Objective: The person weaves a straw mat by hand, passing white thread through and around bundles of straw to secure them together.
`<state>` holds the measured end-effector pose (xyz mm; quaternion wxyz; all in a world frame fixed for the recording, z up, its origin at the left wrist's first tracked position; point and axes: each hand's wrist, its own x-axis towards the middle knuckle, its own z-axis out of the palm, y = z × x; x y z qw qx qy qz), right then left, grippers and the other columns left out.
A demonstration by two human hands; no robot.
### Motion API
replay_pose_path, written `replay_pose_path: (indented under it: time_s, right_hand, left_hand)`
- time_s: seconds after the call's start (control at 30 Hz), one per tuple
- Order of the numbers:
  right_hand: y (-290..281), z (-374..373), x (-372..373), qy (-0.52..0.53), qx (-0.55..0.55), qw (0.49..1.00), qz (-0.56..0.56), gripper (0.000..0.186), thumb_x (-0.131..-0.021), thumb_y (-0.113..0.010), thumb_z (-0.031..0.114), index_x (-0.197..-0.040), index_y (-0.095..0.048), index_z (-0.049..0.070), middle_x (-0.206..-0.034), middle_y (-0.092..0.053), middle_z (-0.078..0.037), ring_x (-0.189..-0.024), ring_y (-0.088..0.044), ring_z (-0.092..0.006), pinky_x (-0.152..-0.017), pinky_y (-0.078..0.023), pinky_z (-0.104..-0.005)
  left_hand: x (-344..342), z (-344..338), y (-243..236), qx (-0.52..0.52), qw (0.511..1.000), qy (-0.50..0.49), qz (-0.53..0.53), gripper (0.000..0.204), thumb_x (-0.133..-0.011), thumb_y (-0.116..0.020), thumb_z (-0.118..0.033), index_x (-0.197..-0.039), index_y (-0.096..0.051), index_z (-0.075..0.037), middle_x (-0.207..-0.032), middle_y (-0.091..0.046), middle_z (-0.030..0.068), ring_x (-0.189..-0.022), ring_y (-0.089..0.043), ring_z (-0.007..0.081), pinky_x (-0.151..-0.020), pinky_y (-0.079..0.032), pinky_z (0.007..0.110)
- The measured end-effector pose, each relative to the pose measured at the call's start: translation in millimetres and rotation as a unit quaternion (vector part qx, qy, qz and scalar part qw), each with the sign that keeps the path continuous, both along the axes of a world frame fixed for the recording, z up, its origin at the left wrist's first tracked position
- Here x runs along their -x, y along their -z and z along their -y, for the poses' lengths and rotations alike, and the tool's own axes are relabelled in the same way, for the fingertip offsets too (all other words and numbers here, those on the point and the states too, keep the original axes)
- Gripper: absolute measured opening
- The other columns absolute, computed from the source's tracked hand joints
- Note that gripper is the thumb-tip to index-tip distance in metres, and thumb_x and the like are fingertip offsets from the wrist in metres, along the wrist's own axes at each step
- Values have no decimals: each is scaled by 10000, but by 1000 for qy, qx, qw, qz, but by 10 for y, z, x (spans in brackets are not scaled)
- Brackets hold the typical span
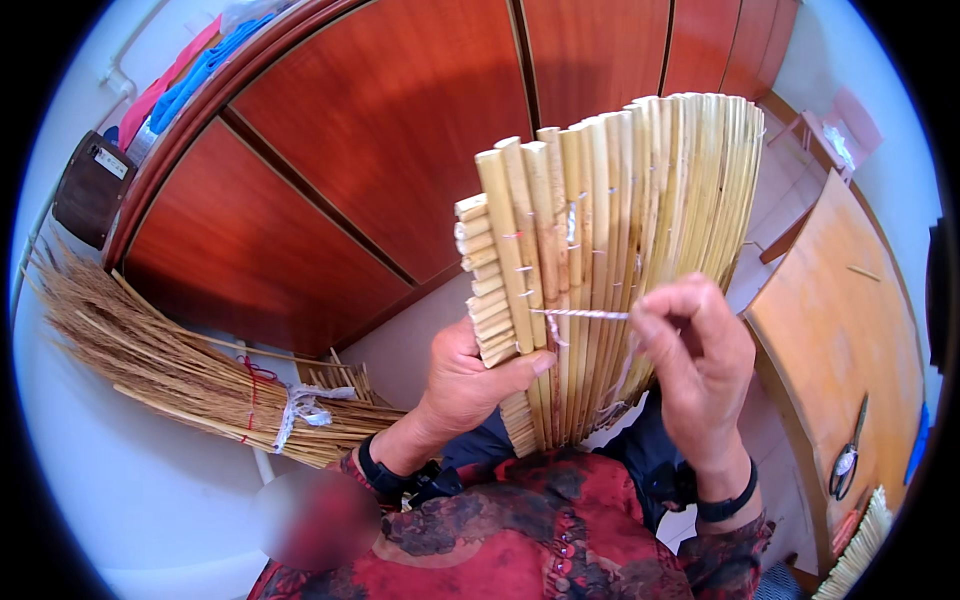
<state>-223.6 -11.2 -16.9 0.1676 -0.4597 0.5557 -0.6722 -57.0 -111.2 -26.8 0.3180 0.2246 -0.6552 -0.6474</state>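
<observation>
A mat of pale dry stalks [610, 210] stands upright in front of me, its stalks bound side by side with thin thread. Along its left side a row of cut stalk ends [477, 262] faces outward. My left hand [462, 385] is closed round the lower left edge of the mat, thumb lying across the front. From the stalks a white and purple twisted cord [585, 314] runs tight to the right, pinched between the thumb and fingers of my right hand [697, 365]. Below that hand a loose length of cord hangs against the mat.
A bundle of long brushy stalks [190, 350], tied with red string and a white strip, lies at the left. Behind the mat stands a reddish wooden cabinet [400, 110]. On the wooden table [835, 330] at the right are scissors [848, 460] and a short stalk piece [864, 272].
</observation>
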Motion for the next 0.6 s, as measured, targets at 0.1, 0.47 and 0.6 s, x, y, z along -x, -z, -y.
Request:
replay_pose_path:
  time_s: [0.1, 0.47, 0.6]
  right_hand:
    - [43, 68, 78, 23, 9, 1000, -16, 73, -772, -586, -46, -820, -546, -8, -738, -533, -89, -658, -539, -170, -601, -434, -253]
    - [117, 56, 242, 103, -8, 985, -141, 99, -755, -612, -32, -847, -591, 1, -745, -561, -102, -673, -550, -193, -616, -440, -256]
    - [41, -34, 300, 155, 13, 963, -221, 148, -739, -627, -22, -877, -609, 28, -761, -577, -99, -652, -555, -202, -578, -449, -270]
  left_hand:
    - [36, -3, -8, 16, 1000, 20, 12, 318, -756, -648, 27, -1063, -566, 17, -988, -613, 35, -894, -553, 82, -809, -434, 232]
    - [121, -3, 32, 20, 999, 4, 24, 325, -770, -638, 7, -1080, -540, 12, -979, -611, 29, -876, -549, 75, -801, -436, 234]
    - [256, -29, 76, 10, 999, 11, 32, 358, -780, -624, 1, -1122, -517, 10, -996, -606, 34, -895, -541, 72, -812, -430, 232]
